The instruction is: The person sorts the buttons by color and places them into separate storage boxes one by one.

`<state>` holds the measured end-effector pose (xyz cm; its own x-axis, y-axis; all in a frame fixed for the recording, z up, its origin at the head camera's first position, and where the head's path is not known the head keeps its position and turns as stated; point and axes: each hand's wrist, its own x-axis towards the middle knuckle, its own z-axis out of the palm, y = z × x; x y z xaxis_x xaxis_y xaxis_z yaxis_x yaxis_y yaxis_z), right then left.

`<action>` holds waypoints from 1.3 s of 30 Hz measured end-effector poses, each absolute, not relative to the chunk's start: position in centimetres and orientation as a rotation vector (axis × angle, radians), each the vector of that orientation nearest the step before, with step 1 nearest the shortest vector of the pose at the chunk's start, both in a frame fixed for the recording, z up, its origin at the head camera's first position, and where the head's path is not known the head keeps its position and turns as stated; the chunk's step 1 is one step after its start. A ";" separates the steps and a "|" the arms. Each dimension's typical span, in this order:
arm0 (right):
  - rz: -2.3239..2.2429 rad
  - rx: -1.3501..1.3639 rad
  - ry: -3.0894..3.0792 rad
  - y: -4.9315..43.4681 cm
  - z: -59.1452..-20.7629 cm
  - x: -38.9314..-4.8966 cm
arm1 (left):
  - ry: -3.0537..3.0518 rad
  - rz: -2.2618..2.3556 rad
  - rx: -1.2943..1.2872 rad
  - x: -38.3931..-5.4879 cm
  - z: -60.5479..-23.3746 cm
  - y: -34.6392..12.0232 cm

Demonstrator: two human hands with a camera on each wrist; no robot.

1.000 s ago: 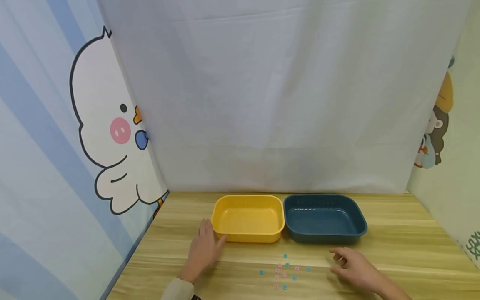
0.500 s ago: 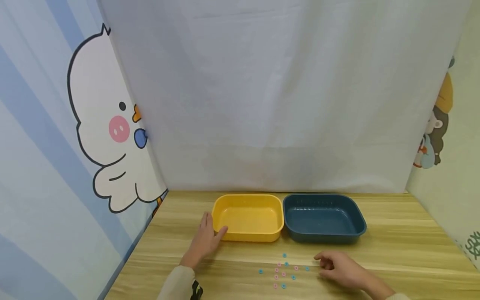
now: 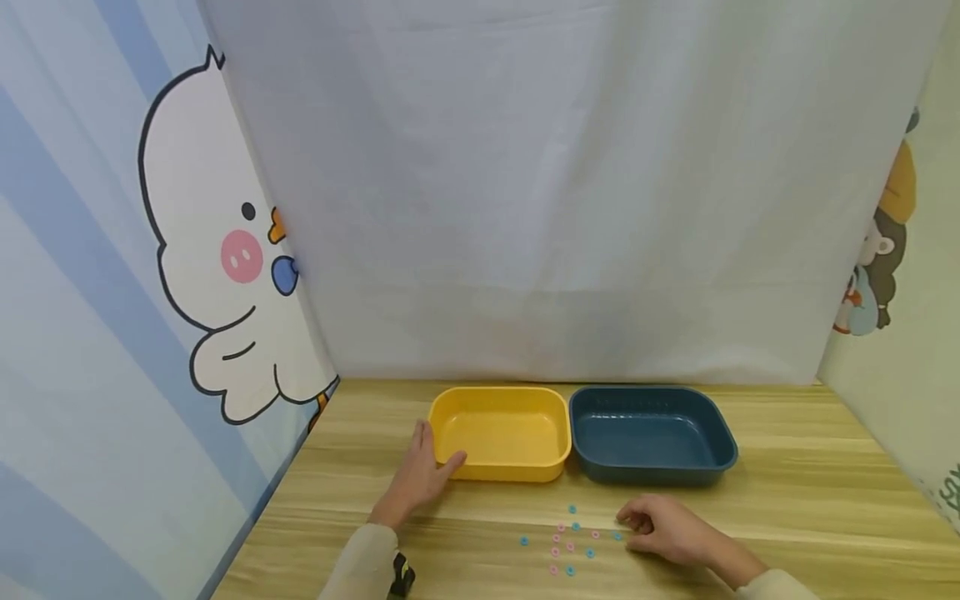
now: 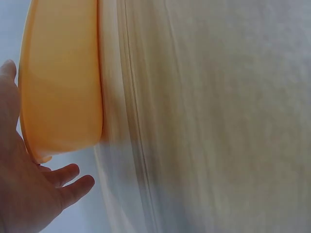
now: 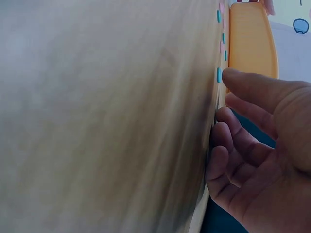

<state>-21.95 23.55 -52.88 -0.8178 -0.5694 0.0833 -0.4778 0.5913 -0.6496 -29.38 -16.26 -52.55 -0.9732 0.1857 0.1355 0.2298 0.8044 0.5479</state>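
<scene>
My left hand (image 3: 420, 479) rests against the front left corner of the yellow bin (image 3: 501, 473), fingers straight along its outer side and thumb by the front rim. In the left wrist view, fingertips (image 4: 80, 187) poke out past the bin's end. My right hand (image 3: 667, 529) is low over the table, thumb and index finger parted on either side of a small blue ring (image 3: 617, 535). The right wrist view has the thumb right by that ring (image 5: 218, 74), with the other fingers loosely curled. Several more blue rings (image 3: 590, 553) and pink rings (image 3: 570, 547) lie scattered to its left.
A dark blue bin (image 3: 652, 477) stands right beside the yellow one, at the back of the wood-grain table (image 3: 795, 492). Behind both hangs a pale grey curtain (image 3: 555, 208).
My right hand has moved left, up to the rightmost blue ring. The left hand has shifted slightly forward and right onto the yellow bin's corner. The rings lie as before.
</scene>
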 end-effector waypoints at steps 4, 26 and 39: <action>-1.033 -0.926 2.675 23.3 -53.0 -22.2 | -2.905 -0.926 -0.326 -29.4 -52.8 -16.2; -1.095 -0.972 2.570 23.0 -53.0 -23.0 | -2.924 -0.976 -0.330 -29.2 -52.5 -16.0; -1.078 -0.959 2.561 22.9 -52.9 -23.3 | -2.914 -0.982 -0.345 -29.4 -52.6 -16.1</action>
<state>-23.32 22.92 -52.87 -0.7689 -0.6364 0.0617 -0.4890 0.5232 -0.6980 -29.44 -16.11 -52.65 -0.9740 0.1948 0.1153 0.2249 0.7740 0.5919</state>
